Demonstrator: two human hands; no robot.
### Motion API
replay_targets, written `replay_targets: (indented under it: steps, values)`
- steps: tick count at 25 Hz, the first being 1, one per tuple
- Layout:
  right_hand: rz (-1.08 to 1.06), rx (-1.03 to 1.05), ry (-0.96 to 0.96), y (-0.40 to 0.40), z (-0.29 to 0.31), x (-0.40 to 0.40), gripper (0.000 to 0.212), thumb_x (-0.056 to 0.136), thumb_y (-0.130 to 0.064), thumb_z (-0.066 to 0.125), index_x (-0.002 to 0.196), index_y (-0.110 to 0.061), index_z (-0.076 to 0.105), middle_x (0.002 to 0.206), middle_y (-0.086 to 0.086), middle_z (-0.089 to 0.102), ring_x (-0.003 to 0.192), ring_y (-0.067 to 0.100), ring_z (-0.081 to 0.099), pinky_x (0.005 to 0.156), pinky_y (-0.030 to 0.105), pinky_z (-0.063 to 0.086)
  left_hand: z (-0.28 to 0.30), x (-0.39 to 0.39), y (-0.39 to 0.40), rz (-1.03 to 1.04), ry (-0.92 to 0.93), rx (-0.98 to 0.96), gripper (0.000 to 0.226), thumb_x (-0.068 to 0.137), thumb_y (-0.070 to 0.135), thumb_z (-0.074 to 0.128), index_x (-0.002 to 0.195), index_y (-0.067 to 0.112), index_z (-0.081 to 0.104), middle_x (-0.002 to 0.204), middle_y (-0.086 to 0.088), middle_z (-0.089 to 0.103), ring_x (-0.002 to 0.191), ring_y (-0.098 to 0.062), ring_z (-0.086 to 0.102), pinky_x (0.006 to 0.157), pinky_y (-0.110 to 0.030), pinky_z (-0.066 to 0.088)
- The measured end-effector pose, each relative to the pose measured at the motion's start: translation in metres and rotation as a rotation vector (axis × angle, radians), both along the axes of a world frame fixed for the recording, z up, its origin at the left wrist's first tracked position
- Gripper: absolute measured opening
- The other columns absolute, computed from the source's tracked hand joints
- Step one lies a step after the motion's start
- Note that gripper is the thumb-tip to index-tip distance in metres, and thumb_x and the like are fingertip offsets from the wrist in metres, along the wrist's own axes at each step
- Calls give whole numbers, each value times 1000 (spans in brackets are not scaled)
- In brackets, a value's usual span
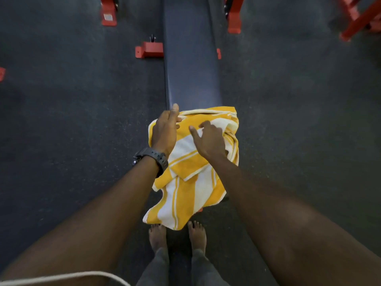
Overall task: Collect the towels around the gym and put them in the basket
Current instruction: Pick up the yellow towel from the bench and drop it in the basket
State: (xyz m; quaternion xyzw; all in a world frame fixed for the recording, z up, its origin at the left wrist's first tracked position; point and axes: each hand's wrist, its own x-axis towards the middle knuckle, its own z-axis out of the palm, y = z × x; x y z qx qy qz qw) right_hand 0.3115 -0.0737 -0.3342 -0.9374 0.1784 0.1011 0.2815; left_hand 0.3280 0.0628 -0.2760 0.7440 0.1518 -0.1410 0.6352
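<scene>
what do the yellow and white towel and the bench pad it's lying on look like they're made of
The towel looks like woven cotton terry: matte, soft, rumpled into loose folds, its stripes woven in. The bench pad looks like dark vinyl or leatherette over padding: smooth, with a faint sheen along its edge. Neither can be confirmed by sight alone.

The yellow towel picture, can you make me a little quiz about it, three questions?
1. True or false: the striped towel lies on the near end of the bench.
2. Which wrist wears the watch? A) left B) right
3. Fill in: the person's feet are ____.

Key: 1 true; part of it hangs off the end, toward the floor. 2 A, behind the left hand, which is on the towel's edge. The right hand reaches onto the towel. 3 bare.
</scene>
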Motion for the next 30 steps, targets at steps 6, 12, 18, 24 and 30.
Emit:
replay_targets:
  steps: [6,12,18,24,30]
  values:
    - [378,-342,265,19,-90,15,115,60,-98,48,156,-50,6,169,12,-2,153,48,-3,105,82,17,-62,15,-1,103,-56,81,56,78,79,35,87,33,65,91,11,72,91,-12,68,92,-48,54]
    - [357,-321,-65,2,-63,30,52,93,-52,60,140,-32,49,128,14,54,118,42,52,75,45,50,-37,19,17,167,-112,122,55,79,78,35,82,32,65,95,-1,73,96,-25,69,92,-56,53]
    - [342,97,-368,48,90,62,49,86,-48,58,130,-27,60,111,11,71,104,39,64,76,41,47,93,36,78,436,-321,218,48,86,75,39,77,36,66,87,6,73,86,-18,70,83,-52,57]
    - [519,471,-601,162,323,74,44,86,-54,62,119,-25,64,106,10,75,99,39,68,79,45,54,335,-2,192,724,-678,297,46,87,69,43,79,28,64,83,2,69,90,-31,68,85,-55,54]
    - [744,607,-781,286,491,46,47,86,-62,63,121,-32,63,113,6,75,105,35,68,84,49,55,490,-87,298,977,-875,394,59,85,71,44,84,17,66,84,-6,70,85,-27,66,85,-53,54]
